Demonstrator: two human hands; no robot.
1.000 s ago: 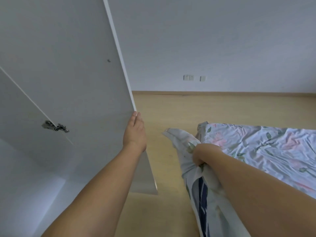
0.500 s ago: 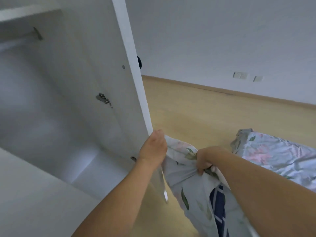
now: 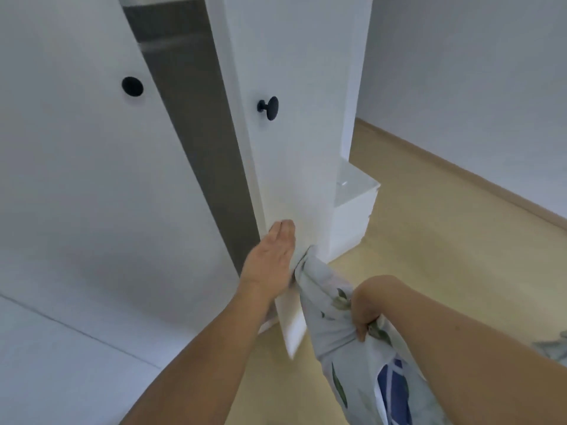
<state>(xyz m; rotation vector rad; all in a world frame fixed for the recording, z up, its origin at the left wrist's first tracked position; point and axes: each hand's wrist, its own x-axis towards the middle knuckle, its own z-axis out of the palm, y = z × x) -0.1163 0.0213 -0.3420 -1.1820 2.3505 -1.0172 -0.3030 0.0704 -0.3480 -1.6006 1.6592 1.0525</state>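
Note:
A white wardrobe door (image 3: 294, 167) with a black knob (image 3: 270, 107) stands partly open, a dark gap showing between it and the left door (image 3: 92, 179). My left hand (image 3: 271, 256) lies flat with straight fingers against the lower front of the right door. My right hand (image 3: 366, 311) grips a bunched floral sheet (image 3: 325, 289) with green leaves on pale fabric. The sheet's far end runs up to the door's edge beside my left hand; whether it is caught there I cannot tell. A dark blue patterned patch (image 3: 394, 384) shows lower in the cloth.
The left door carries a second black knob (image 3: 132, 86). A low white drawer unit (image 3: 352, 210) sits behind the right door. Light wooden floor (image 3: 445, 240) extends right to a white wall with a skirting board (image 3: 460, 176). More floral fabric (image 3: 552, 348) peeks in at the right edge.
The right door has swung round from wide open to nearly closed, its outer face now showing. My left hand moved from its edge to flat on its front. My view turned left.

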